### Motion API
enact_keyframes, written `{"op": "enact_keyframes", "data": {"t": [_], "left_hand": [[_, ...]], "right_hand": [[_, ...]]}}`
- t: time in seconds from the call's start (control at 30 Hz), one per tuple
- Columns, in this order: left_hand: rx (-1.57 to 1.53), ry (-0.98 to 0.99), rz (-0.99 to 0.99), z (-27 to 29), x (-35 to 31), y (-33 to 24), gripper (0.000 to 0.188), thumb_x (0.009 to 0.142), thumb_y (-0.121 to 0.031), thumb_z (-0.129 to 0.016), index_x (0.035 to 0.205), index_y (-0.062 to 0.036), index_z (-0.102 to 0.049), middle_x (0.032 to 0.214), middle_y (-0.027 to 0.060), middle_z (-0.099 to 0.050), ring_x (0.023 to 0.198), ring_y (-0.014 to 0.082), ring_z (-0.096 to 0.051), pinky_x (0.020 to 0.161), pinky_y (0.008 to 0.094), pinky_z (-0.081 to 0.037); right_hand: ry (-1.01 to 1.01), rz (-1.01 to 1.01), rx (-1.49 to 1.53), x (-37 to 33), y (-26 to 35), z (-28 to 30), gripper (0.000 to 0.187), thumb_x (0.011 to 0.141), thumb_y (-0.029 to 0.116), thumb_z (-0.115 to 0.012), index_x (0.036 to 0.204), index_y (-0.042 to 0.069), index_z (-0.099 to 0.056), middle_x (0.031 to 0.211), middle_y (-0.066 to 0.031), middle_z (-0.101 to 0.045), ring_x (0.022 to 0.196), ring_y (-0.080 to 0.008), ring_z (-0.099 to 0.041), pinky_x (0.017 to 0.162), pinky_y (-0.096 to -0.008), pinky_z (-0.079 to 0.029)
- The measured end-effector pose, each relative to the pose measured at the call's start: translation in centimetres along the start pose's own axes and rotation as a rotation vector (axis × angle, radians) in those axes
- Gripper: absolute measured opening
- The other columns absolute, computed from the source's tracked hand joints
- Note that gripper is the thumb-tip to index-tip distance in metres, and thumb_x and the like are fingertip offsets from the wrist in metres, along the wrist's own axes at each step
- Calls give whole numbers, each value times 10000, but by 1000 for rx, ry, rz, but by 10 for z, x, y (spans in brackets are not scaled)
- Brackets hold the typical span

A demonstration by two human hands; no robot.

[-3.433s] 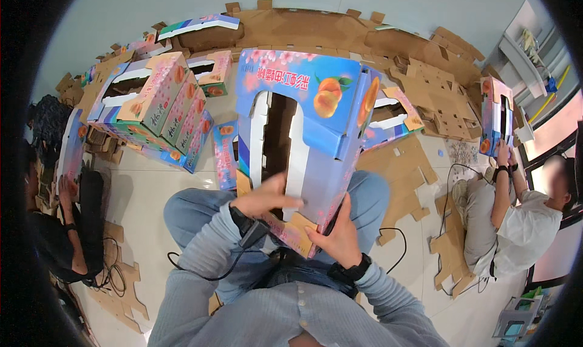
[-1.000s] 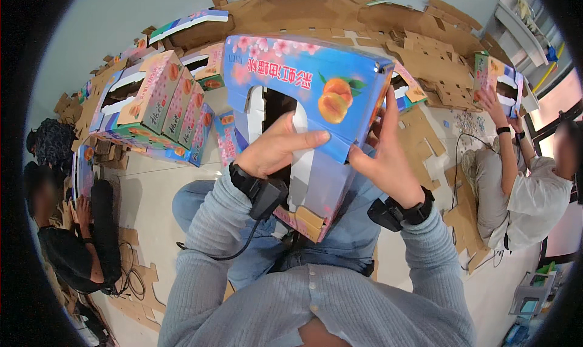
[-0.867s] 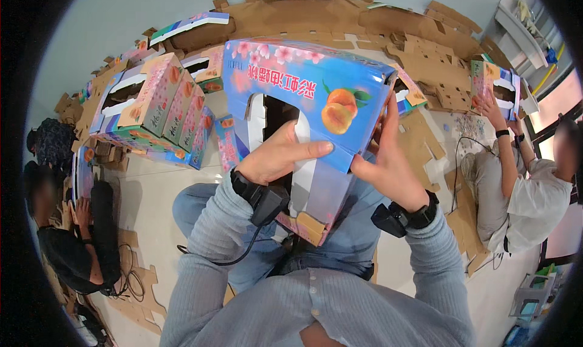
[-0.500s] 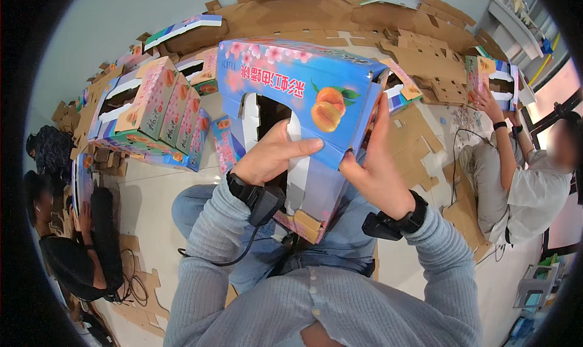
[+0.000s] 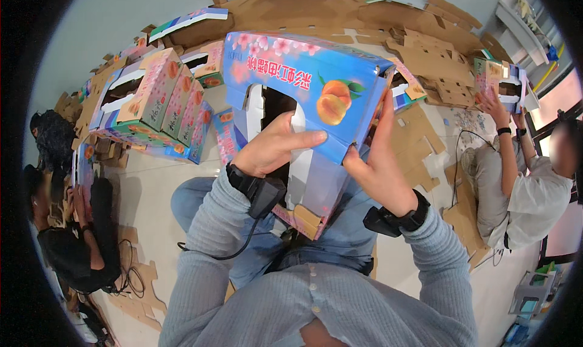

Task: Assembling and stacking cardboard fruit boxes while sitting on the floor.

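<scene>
A blue cardboard fruit box (image 5: 273, 80), printed with pink blossoms and a peach, is tilted above my lap. It has a large cut-out, and its lower end shows a folded brown flap (image 5: 306, 221). My left hand (image 5: 273, 145) grips the edge of the cut-out, its thumb flat on the blue panel and its other fingers hidden in or behind the opening. At the right corner of the same panel is my right hand (image 5: 381, 165). Its thumb presses near the panel's lower corner, and the fingers lie extended along the box's side.
Several similar boxes (image 5: 146, 107) stand together at the left. Flat brown cardboard (image 5: 431, 55) lies along the far side and right. One person (image 5: 534, 183) at the right handles another box (image 5: 501, 83); another person (image 5: 73, 244) sits at the left. A cable (image 5: 458, 146) runs over the floor.
The view has turned slightly, shifting the surroundings in the picture. Both hands keep nearly the same hold on the box, and its upper end sits a little farther up and right.
</scene>
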State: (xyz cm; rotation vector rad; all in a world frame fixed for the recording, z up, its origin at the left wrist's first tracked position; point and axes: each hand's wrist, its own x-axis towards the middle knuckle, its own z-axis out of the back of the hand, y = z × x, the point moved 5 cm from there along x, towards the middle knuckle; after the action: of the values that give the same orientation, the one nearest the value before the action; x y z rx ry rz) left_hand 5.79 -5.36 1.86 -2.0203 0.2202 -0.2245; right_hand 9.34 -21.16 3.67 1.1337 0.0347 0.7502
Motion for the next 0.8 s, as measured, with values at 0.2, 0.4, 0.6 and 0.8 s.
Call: {"op": "enact_keyframes", "data": {"t": [0.2, 0.4, 0.6, 0.8], "left_hand": [[-41, 30, -11, 0, -1, 1, 609, 868, -162, -680, 1362, 11, -369, 1292, 83, -518, 1188, 163, -493, 1034, 343, -372], [-52, 47, -33, -1, 0, 5, 611, 870, -158, -676, 1366, 14, -365, 1293, 88, -521, 1187, 174, -499, 1026, 344, -384], [-30, 59, -11, -10, 6, 10, 591, 867, -162, -681, 1352, 17, -395, 1291, 84, -524, 1183, 165, -497, 1028, 338, -376], [9, 33, -44, -15, 12, 16, 577, 855, -155, -690, 1331, 22, -416, 1276, 81, -528, 1178, 154, -490, 1021, 326, -372]], "right_hand": [[90, -7, 29, -1, 0, 9, 1043, 786, 117, -635, 1426, -77, 165, 1505, -298, -14, 1428, -382, -53, 1149, -428, -130], [197, -1, 167, -3, -6, 12, 1200, 781, 253, -753, 1417, -59, 215, 1522, -268, 49, 1436, -339, -10, 1151, -414, -112], [180, 44, 221, -5, -3, 8, 1272, 765, 321, -780, 1405, -38, 259, 1523, -257, -10, 1426, -328, -98, 1146, -408, -142], [29, -13, 146, -9, -5, -1, 1252, 761, 260, -779, 1401, -49, 251, 1488, -263, -111, 1390, -351, -205, 1132, -410, -182]]}}
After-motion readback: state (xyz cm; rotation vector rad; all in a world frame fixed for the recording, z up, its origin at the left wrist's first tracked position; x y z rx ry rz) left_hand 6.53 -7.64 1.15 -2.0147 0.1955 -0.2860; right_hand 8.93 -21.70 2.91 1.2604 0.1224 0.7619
